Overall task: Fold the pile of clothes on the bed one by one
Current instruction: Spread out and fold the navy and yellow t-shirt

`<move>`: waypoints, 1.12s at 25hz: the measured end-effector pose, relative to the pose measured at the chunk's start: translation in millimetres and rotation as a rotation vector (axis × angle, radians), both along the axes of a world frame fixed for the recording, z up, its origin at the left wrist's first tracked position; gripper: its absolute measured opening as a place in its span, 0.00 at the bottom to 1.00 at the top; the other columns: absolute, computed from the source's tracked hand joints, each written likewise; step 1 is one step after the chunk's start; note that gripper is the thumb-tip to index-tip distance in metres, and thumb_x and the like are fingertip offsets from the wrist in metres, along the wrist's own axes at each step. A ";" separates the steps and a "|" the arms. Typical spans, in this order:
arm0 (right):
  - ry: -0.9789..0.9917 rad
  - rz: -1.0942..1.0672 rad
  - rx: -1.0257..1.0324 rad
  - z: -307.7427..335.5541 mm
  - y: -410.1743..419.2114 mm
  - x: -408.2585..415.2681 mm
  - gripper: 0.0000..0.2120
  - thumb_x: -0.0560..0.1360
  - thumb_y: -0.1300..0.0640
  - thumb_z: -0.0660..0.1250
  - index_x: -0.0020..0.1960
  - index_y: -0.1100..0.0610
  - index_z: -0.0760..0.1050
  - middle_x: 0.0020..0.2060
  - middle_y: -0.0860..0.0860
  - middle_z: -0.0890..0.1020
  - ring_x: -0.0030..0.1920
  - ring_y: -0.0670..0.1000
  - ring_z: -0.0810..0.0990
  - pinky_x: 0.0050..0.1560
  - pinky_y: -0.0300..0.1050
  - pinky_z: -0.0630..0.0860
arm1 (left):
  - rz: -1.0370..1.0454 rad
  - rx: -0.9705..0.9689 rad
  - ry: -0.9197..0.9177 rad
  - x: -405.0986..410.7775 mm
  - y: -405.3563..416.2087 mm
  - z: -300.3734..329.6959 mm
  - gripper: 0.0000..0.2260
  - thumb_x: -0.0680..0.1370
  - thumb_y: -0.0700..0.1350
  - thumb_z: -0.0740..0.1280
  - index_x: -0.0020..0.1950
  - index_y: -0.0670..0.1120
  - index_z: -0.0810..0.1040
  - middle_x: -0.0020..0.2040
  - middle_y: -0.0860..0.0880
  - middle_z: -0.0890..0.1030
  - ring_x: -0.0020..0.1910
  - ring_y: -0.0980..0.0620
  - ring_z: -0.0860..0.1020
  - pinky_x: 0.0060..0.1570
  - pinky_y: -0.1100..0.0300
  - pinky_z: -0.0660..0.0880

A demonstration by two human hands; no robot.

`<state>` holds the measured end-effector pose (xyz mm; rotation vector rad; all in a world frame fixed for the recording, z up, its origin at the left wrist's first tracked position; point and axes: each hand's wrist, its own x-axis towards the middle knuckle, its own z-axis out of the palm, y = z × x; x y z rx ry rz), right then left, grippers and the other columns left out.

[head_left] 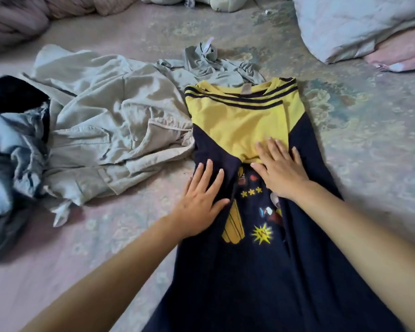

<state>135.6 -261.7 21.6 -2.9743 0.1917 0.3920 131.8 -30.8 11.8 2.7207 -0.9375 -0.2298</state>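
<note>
Progress: one garment in work, a navy and yellow T-shirt (244,116), laid lengthwise on the bed (369,144) with collar away from the person. Both sides look turned in toward the middle, so the shirt forms a long narrow strip; judged as the side folds done, cross fold not yet made.

No finished folded stack visible anywhere in view.

Left to do: beige trousers (110,125), crumpled, just left of the shirt and touching its edge; a grey garment (211,65), bunched beyond the collar; a light blue garment (7,149) with something black (12,92) at the far left. Most of the pile appears unfolded.

Grip, left hand (199,202): open flat, fingers straight, palm down on the shirt's left folded edge.

Grip, right hand (280,168): open flat, fingers spread, pressing mid-chest where yellow meets navy. Neither hand pinches cloth; both seem to be smoothing.

Background: stuffed toy (216,2), pillows (359,25).
</note>
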 end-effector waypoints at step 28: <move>0.029 0.396 -0.300 -5.6 17.5 -386.8 0.61 0.52 0.41 0.80 0.77 0.51 0.52 0.74 0.63 0.58 0.74 0.61 0.59 0.68 0.65 0.59 | -0.141 0.312 -0.371 -302.1 109.2 -17.3 0.51 0.49 0.61 0.79 0.68 0.50 0.64 0.60 0.42 0.76 0.57 0.43 0.71 0.46 0.47 0.74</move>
